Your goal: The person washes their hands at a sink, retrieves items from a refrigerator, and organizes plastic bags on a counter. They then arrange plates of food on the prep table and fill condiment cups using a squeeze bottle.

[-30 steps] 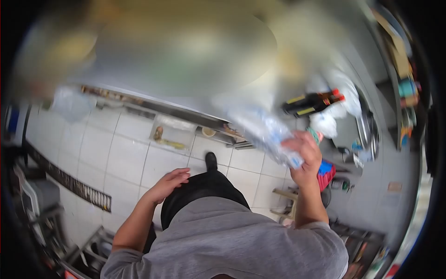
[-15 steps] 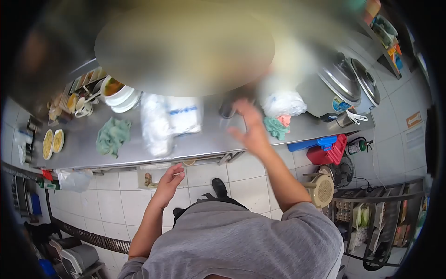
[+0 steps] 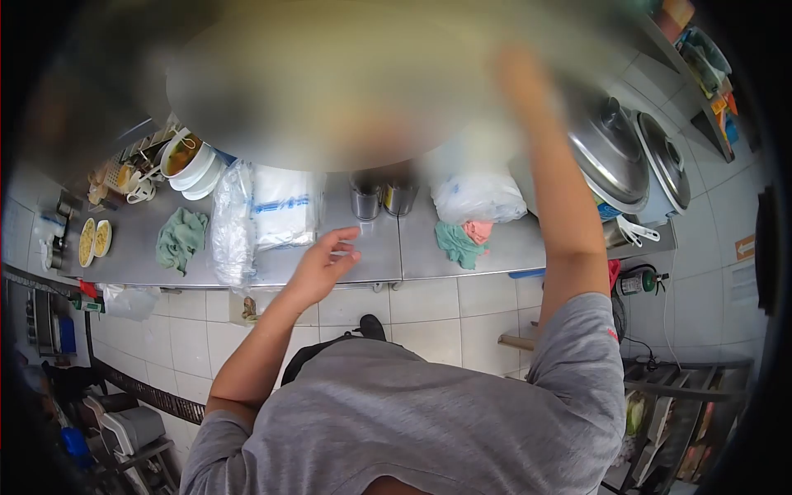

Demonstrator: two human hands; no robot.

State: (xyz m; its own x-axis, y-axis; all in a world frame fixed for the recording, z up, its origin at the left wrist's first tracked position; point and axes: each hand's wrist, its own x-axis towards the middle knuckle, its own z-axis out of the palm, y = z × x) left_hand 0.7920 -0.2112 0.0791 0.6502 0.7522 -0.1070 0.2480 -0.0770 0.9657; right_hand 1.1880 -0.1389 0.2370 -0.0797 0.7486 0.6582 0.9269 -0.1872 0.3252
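My left hand point(image 3: 324, 266) hovers over the front edge of the steel counter point(image 3: 375, 252), fingers apart and holding nothing. Nearest to it lie a flat pack of white plastic bags point(image 3: 282, 206) and a rolled clear plastic bundle point(image 3: 233, 227). Two dark metal containers point(image 3: 365, 200) stand just beyond it. My right arm reaches far forward past a white plastic bag point(image 3: 478, 196); my right hand point(image 3: 521, 74) is in the blurred zone, its fingers and anything in them unreadable. Green and pink cloths point(image 3: 460, 244) lie in front of that bag.
Large lidded pots point(image 3: 609, 153) stand at the right. On the left are a green cloth point(image 3: 181, 239), two dishes of food point(image 3: 95, 241) and stacked white bowls point(image 3: 194, 172). A shelf rack point(image 3: 676, 412) stands at lower right, a grey bin point(image 3: 132, 425) at lower left.
My right hand, which held clear plastic a second ago and was empty over the counter afterwards, has moved forward and right. My left hand has moved forward over the counter edge. The view has shifted.
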